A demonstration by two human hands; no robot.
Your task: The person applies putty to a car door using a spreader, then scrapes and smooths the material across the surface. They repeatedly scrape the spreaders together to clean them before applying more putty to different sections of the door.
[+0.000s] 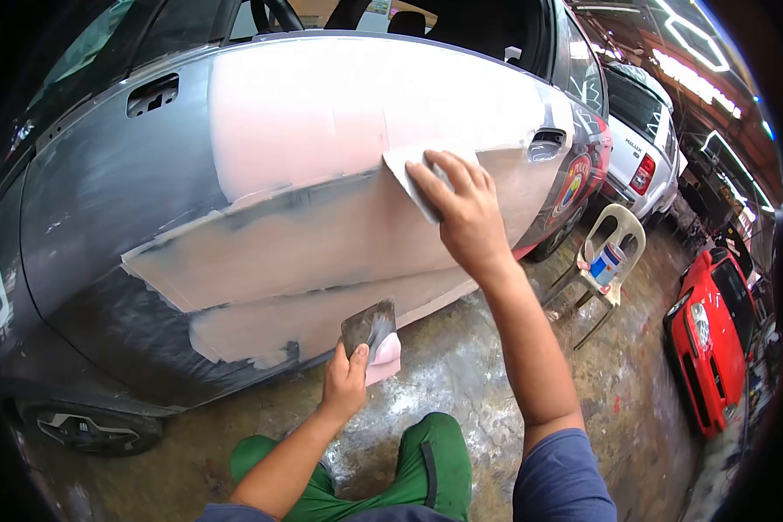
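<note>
Two hands share the work: the right hand (pixel 465 213) is closed on a pale spreader (pixel 400 165) pressed flat against the car door (pixel 304 130), over its pink filler coat and just left of the handle recess (pixel 548 139); the left hand (pixel 346 383) clamps a metal blade (pixel 370 324) loaded with pink putty (pixel 385 355), low near the sill; the stroke probably wants even pressure, a shallow angle, and edges feathered into the grey paint.

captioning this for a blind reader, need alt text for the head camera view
A person's right hand presses a pale spreader against a grey car door patched with pinkish filler, while the left hand holds a metal scraper loaded with pink putty. A plastic chair and a red car stand to the right.
</note>
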